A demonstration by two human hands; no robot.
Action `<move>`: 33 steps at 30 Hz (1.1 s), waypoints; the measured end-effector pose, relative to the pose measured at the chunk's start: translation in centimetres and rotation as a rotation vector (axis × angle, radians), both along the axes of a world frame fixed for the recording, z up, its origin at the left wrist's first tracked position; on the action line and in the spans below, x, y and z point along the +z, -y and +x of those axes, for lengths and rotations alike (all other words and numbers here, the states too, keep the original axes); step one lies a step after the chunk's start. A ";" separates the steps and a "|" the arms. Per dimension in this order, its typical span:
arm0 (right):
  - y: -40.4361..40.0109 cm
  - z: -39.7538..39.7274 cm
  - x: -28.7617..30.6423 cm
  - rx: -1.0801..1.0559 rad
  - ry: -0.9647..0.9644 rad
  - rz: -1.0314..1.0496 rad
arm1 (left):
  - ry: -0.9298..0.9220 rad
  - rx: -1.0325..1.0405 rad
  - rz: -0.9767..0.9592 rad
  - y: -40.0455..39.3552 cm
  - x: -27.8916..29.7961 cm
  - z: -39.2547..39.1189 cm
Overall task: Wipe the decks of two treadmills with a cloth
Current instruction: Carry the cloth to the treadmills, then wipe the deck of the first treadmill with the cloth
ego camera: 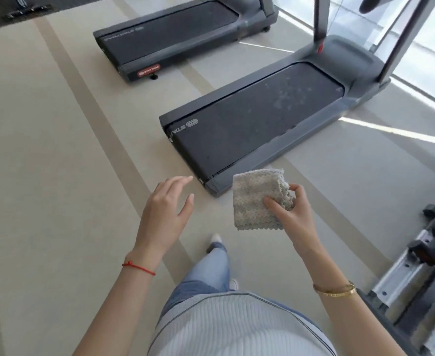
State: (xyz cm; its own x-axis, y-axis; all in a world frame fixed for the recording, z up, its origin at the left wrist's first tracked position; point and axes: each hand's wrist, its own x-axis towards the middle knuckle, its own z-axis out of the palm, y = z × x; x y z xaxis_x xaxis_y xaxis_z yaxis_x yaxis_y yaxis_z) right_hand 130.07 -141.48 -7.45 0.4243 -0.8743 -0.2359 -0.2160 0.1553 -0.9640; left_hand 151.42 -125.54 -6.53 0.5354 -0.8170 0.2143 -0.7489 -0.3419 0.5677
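Two dark grey treadmills stand on a beige floor. The near treadmill [257, 116] runs from centre to upper right, and its black deck carries pale dusty smudges toward the far end. The far treadmill [170, 34] lies at the upper middle. My right hand [292, 214] pinches a folded grey textured cloth [256, 199] by its right edge, held in the air just short of the near treadmill's rear end. My left hand [166, 209] hovers with relaxed, spread fingers to the left of the cloth, holding nothing.
A metal-framed gym machine [416, 273] stands at the lower right. A dark mat with a small piece of equipment [28, 11] lies at the upper left. Bright windows run along the right side. My legs and white shoes [216, 238] are below my hands.
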 end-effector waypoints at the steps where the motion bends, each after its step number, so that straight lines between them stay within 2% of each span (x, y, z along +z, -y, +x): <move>1: 1.8 0.9 -0.5 0.009 0.002 0.010 | -0.006 0.011 0.009 1.7 -0.3 0.6; 7: 13.2 7.5 -3.0 0.050 -0.005 0.052 | -0.034 0.077 0.035 12.3 -2.1 5.6; 21: 39.6 25.6 -3.1 0.217 -0.094 0.052 | -0.012 0.239 0.069 34.5 -3.3 19.4; 28: 50.9 34.4 -7.0 0.430 -0.205 0.071 | -0.025 0.422 0.111 43.5 -7.6 24.3; 33: 58.3 40.9 -13.2 0.544 -0.291 0.100 | -0.040 0.545 0.134 49.8 -14.0 26.7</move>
State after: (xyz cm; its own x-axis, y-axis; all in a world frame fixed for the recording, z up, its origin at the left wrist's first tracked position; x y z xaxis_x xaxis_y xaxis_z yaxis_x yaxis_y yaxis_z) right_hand 171.00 -199.77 -20.62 0.7085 -0.5192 -0.4779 -0.5408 0.0356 -0.8404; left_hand 178.14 -175.31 -20.57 0.8933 -0.4386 0.0983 -0.4224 -0.7446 0.5169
